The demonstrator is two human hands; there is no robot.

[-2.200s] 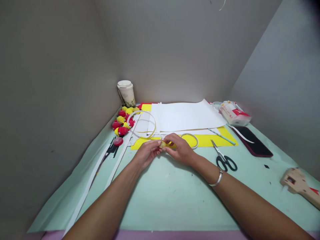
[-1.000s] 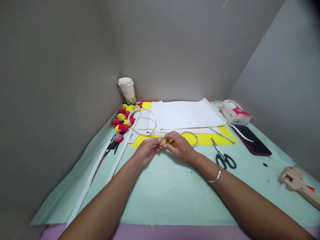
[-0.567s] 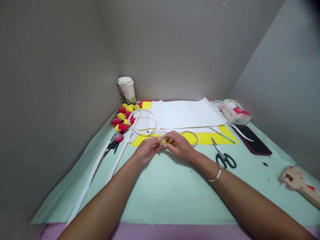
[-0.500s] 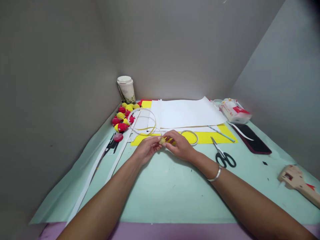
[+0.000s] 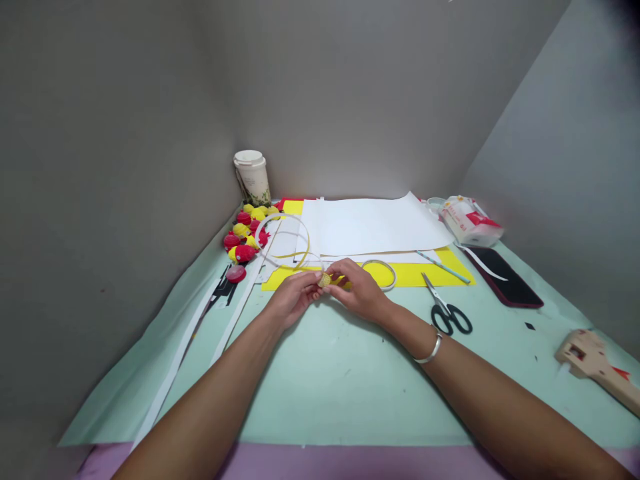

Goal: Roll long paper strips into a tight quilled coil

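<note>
Between my two hands, above the front edge of the yellow sheet, is a small rolled coil of yellow paper strip point(image 5: 325, 280). My left hand point(image 5: 296, 298) pinches the coil from the left with thumb and fingertips. From the right, my right hand point(image 5: 359, 291) closes its thumb and fingers on the same coil. A long loose strip, yellow on one face and whitish on the other, seems to run from the coil into a large loop point(image 5: 309, 243) up and left of my hands. Right behind my right hand lies a pale ring point(image 5: 394, 277) on the yellow sheet point(image 5: 340, 277).
Scissors point(image 5: 444, 310), a phone point(image 5: 505, 280) and a glue gun point(image 5: 593, 360) lie to the right, below a tissue pack point(image 5: 470, 221). White paper point(image 5: 373, 227) covers the back. Red and yellow paper pieces point(image 5: 245, 253) and a lidded cup point(image 5: 253, 179) stand at left.
My fingers have shifted very slightly around the coil, and the loose loop has drawn in a little to the left. Both hands keep their hold in nearly the same place.
</note>
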